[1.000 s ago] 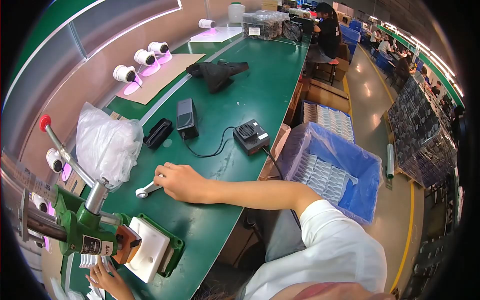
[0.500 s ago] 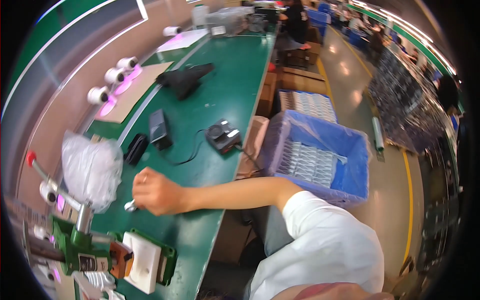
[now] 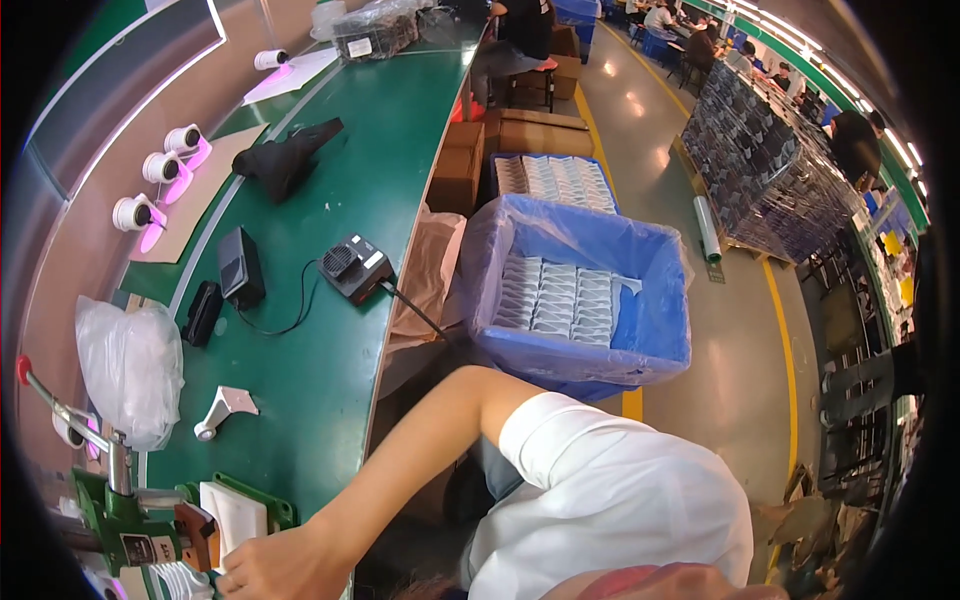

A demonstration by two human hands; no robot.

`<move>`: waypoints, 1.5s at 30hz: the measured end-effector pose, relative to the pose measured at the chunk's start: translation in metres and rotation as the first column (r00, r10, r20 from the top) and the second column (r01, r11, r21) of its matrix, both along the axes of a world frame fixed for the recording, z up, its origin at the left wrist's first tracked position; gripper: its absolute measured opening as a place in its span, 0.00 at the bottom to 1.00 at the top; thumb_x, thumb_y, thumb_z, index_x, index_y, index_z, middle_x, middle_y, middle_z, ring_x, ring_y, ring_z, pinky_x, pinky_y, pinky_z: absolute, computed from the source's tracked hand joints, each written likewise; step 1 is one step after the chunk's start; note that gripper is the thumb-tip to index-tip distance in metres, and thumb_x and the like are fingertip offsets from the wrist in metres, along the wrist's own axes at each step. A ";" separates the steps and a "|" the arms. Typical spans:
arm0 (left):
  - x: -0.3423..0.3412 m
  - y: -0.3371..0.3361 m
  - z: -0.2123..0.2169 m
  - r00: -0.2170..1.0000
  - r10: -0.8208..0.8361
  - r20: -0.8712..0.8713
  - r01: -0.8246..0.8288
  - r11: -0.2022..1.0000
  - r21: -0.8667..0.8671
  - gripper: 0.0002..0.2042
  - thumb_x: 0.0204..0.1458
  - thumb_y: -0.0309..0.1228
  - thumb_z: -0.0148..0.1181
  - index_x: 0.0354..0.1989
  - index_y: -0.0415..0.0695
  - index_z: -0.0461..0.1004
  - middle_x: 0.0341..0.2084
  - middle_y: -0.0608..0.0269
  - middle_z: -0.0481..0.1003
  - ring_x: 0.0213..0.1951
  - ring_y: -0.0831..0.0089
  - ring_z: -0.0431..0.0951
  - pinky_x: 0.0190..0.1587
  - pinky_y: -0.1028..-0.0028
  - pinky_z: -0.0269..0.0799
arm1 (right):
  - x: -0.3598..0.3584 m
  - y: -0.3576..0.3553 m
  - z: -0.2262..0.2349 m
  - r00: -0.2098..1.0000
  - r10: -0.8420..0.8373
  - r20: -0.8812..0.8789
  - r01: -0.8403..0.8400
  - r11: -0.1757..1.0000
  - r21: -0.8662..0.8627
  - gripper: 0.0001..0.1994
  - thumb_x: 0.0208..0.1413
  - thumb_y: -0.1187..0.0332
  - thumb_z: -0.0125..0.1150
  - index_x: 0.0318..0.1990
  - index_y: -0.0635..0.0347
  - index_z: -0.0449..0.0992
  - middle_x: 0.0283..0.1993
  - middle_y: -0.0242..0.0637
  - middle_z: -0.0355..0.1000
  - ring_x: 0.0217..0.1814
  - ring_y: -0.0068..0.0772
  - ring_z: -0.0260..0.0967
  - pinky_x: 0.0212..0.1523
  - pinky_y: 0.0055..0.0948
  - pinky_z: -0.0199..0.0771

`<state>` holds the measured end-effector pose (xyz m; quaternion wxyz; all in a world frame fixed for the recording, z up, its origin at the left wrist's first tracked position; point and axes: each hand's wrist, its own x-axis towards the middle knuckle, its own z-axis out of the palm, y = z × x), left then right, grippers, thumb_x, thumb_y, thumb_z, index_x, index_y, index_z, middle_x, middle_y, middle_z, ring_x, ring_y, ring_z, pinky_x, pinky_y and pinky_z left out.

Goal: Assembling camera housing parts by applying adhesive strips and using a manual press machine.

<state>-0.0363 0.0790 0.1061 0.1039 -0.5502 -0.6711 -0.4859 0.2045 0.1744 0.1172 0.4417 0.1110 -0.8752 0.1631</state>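
Observation:
My right hand (image 3: 285, 568) is low on the left, beside the green lever press (image 3: 125, 510) with its red-knobbed handle. Its knuckles and a ring show; the fingertips bend down out of sight, so whether they hold anything cannot be told. It is close to a white block (image 3: 237, 520) standing against a green fixture, and to white ribbed parts (image 3: 182, 580) under the press. Farther up the table, a small white bracket (image 3: 228, 408) with a rounded end lies by itself. My left hand is out of view.
A clear plastic bag (image 3: 130, 375), a black box-shaped device (image 3: 240, 268), a corded black device (image 3: 355, 268) and black cloth (image 3: 285, 160) lie on the green table (image 3: 330, 400). Round white lamps (image 3: 160, 168) line the back. A blue lined bin (image 3: 650, 345) of white parts stands right of the table.
My right hand has left the white bracket, which now lies on the table, and has moved down toward the press. The whole view has shifted, with the table farther left.

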 end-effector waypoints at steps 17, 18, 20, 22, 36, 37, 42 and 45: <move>0.039 -0.084 0.041 0.899 -0.209 0.384 0.273 0.954 -0.121 0.44 0.52 0.41 0.72 0.70 0.39 0.48 0.63 0.39 0.61 0.58 0.53 0.70 0.53 0.58 0.76 | -0.053 0.001 -0.007 0.964 0.004 -0.267 -0.052 0.984 -0.172 0.22 0.61 0.54 0.63 0.56 0.59 0.74 0.51 0.43 0.74 0.48 0.47 0.71 0.50 0.44 0.70; 0.041 -0.093 0.046 0.889 -0.215 0.403 0.285 0.951 -0.120 0.46 0.52 0.41 0.72 0.71 0.39 0.47 0.63 0.39 0.60 0.59 0.53 0.70 0.53 0.57 0.76 | -0.062 -0.002 -0.012 0.962 0.011 -0.272 -0.058 0.984 -0.166 0.22 0.61 0.54 0.63 0.56 0.59 0.74 0.51 0.43 0.74 0.48 0.47 0.71 0.50 0.44 0.70; 0.035 -0.107 0.040 0.892 -0.336 0.303 0.365 0.930 -0.045 0.44 0.52 0.35 0.72 0.70 0.35 0.48 0.60 0.41 0.63 0.56 0.54 0.71 0.53 0.58 0.76 | -0.085 -0.007 -0.030 0.961 -0.125 -0.247 0.107 0.991 -0.084 0.12 0.46 0.57 0.62 0.28 0.56 0.74 0.29 0.38 0.73 0.35 0.48 0.74 0.36 0.47 0.75; 0.049 -0.107 0.036 0.897 -0.323 0.302 0.353 0.935 -0.048 0.44 0.51 0.31 0.73 0.70 0.35 0.48 0.59 0.41 0.65 0.54 0.53 0.72 0.52 0.62 0.76 | -0.094 -0.010 -0.050 0.973 -0.128 -0.192 0.127 0.992 -0.015 0.14 0.47 0.56 0.62 0.30 0.58 0.75 0.31 0.40 0.74 0.36 0.50 0.74 0.39 0.49 0.76; -0.017 -0.156 -0.040 0.614 -0.075 0.785 0.219 0.972 -0.079 0.05 0.61 0.29 0.61 0.40 0.42 0.74 0.27 0.68 0.74 0.23 0.81 0.76 0.26 0.80 0.70 | -0.138 -0.041 0.033 0.988 0.019 0.154 -0.018 1.000 -0.010 0.17 0.49 0.71 0.70 0.48 0.58 0.78 0.55 0.44 0.72 0.52 0.47 0.74 0.51 0.42 0.76; -0.014 -0.153 -0.036 0.545 -0.079 0.834 0.257 0.963 -0.077 0.06 0.61 0.31 0.61 0.41 0.42 0.73 0.27 0.69 0.73 0.23 0.82 0.76 0.25 0.81 0.70 | -0.148 -0.041 0.042 0.993 -0.023 0.120 0.020 0.999 0.030 0.13 0.54 0.72 0.66 0.48 0.58 0.77 0.51 0.43 0.73 0.48 0.48 0.75 0.49 0.42 0.75; -0.017 -0.175 -0.020 0.696 -0.341 0.631 0.503 0.860 -0.090 0.08 0.61 0.32 0.59 0.37 0.39 0.74 0.25 0.63 0.76 0.20 0.77 0.79 0.23 0.78 0.73 | -0.198 -0.061 0.027 0.902 -0.047 0.429 -0.062 0.970 0.236 0.14 0.56 0.69 0.63 0.50 0.58 0.76 0.51 0.41 0.73 0.52 0.47 0.73 0.49 0.40 0.74; -0.017 -0.172 -0.033 0.722 -0.387 0.573 0.542 0.832 -0.122 0.07 0.61 0.32 0.58 0.38 0.41 0.75 0.26 0.63 0.78 0.22 0.76 0.80 0.25 0.78 0.73 | -0.224 -0.060 0.006 0.851 -0.155 0.501 -0.115 0.876 0.468 0.26 0.53 0.73 0.62 0.62 0.55 0.70 0.65 0.39 0.67 0.64 0.45 0.66 0.60 0.41 0.70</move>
